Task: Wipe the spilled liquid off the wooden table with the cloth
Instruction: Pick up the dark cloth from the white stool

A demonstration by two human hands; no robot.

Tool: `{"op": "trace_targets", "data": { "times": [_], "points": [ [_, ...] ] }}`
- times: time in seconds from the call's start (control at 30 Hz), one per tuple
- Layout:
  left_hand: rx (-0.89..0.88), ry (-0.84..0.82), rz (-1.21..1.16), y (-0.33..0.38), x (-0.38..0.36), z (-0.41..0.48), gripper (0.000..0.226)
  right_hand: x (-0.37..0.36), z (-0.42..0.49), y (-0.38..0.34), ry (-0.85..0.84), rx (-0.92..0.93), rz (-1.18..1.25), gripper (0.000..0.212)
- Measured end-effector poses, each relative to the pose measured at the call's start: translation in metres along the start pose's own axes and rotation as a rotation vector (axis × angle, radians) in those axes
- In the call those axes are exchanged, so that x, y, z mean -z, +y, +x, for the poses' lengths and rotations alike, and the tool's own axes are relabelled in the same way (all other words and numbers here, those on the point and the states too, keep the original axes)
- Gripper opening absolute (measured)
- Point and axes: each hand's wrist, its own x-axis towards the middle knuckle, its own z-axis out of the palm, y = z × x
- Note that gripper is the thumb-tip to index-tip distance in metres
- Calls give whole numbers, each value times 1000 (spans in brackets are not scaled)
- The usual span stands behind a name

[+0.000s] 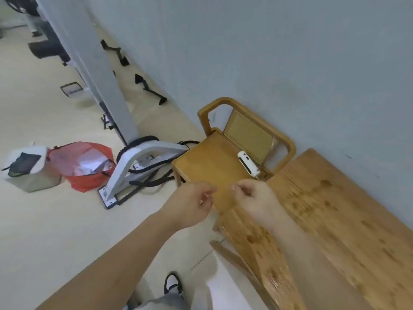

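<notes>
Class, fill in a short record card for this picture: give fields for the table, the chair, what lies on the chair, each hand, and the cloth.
table: wooden table, at right by the wall
chair: wooden chair at the table's end
on chair: white device on the seat
left hand: left hand, fingers curled, over the chair's edge
right hand: right hand, fingers curled
cloth: none visible

Two hands: left hand (190,203), right hand (254,198). One wooden table (335,220). One wooden chair (214,162) with one white gadget (248,162) on the seat. One red bag (83,164), one grey box (31,168). One white stand base (138,162) on the floor. One shoe (173,284). Black brackets by the wall, count unclear.
</notes>
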Motion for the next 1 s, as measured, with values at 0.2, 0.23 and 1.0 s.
{"op": "trace_targets", "data": {
  "times": [0.2,0.23,1.0],
  "points": [
    [222,71,-101,-104,75,-2,23,-83,84,-85,-242,53,-6,32],
    [249,86,-111,-116,85,-3,23,-94,96,-97,-263,57,-7,30],
    [814,480,-316,-352,289,3,24,-348,395,-306,-832,347,-303,30]
  ]
}}
